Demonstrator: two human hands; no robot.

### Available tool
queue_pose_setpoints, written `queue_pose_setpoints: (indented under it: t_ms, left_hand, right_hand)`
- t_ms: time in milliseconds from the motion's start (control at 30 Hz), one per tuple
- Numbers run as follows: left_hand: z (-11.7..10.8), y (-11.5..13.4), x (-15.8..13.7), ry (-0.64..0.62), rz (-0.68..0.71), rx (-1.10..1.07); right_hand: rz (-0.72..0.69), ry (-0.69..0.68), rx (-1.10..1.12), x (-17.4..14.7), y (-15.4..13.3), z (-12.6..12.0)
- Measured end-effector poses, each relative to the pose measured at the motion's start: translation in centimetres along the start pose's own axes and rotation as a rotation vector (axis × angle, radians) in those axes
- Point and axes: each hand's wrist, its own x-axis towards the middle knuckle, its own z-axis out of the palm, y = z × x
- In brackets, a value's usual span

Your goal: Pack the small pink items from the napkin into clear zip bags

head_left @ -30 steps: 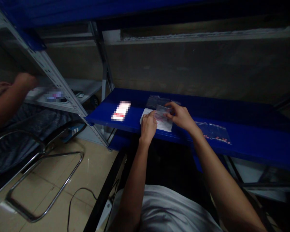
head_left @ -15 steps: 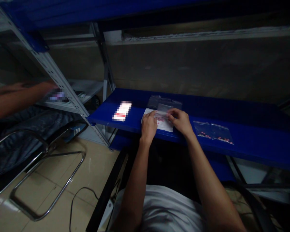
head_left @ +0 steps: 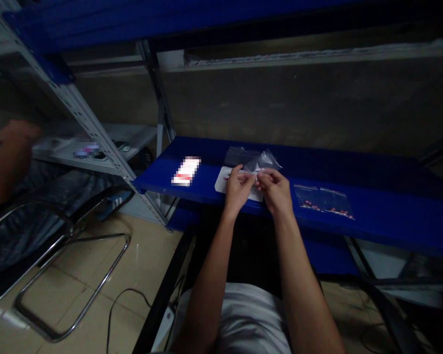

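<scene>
Close together over the blue shelf, my left hand and my right hand both pinch the near edge of a clear plastic bag. The bag stands up from my fingertips, tilted away from me. Beneath my hands lies a white sheet or packet, partly covered by them. Small reddish pieces show near my fingers, too blurred to name. Behind the held bag, another clear bag lies flat. To the right of my right hand are two clear bags with small pink pieces inside.
A bright blurred phone-like screen lies on the shelf's left part. The grey metal upright stands further left. Beyond it a co-worker's arm is above a grey shelf. A chrome chair frame stands on the floor.
My hands have come together, and the clear bag has been lifted from lying over the white sheet to standing up. The co-worker's arm has drawn back to the left.
</scene>
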Motion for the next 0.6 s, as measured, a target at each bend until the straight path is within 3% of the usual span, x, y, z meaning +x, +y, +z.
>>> queue_pose_setpoints:
  t_ms: [233,367,500,600]
  left_hand:
    - [0.2,0.7,-0.6,-0.007,-0.193,-0.225]
    - [-0.4,1.4,-0.5,-0.004,-0.117,-0.137]
    - [-1.6,2.3,-0.3,-0.119,-0.068,0.005]
    - [-2.2,2.8,-0.2,-0.189,-0.045,0.045]
  right_hand:
    - [0.015,-0.065,0.072,-0.4,-1.1,0.1]
    - [0.029,-0.107,-0.022,0.0,-1.6,-1.0]
    - [-0.017,-0.073,-0.185,0.4,-2.8,-3.0]
    - [0.002,-0.132,-0.268,0.2,-3.9,-4.5]
